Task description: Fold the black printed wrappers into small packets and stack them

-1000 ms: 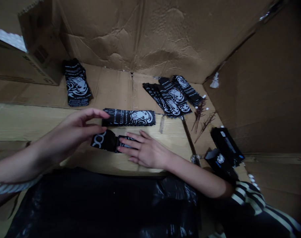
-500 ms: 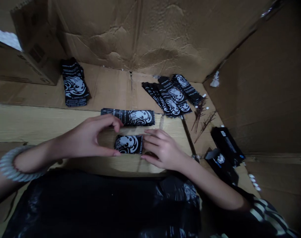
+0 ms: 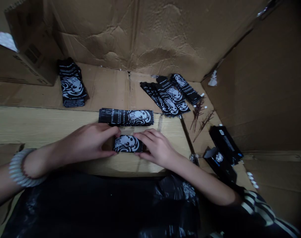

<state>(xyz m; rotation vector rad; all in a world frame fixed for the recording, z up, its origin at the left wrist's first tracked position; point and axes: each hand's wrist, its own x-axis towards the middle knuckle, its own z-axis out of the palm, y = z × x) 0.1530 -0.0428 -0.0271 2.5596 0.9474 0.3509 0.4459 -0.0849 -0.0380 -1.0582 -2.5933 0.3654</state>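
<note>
A short black packet (image 3: 127,144) with a white cartoon face lies flat on the pale tabletop between my hands. At its left end, my left hand (image 3: 91,140) has thumb and forefinger bent around the two corners. My right hand (image 3: 155,147) grips the right end, fingers along the far edge and thumb at the near one. Just beyond them lies a stack of longer black packets (image 3: 127,117) with the same print, touched by neither hand as far as I can see.
More black packets (image 3: 72,84) are stacked at the left beside a cardboard box (image 3: 33,56). Others (image 3: 171,96) lie fanned out at the back right, near brown twigs (image 3: 202,120) and black boxes (image 3: 221,158). A black plastic bag (image 3: 103,201) covers the near side. Cardboard walls (image 3: 160,39) stand behind.
My left hand has moved right and narrowed its grip onto the packet's left end. My right hand has slid left over its right end. The view has shifted slightly.
</note>
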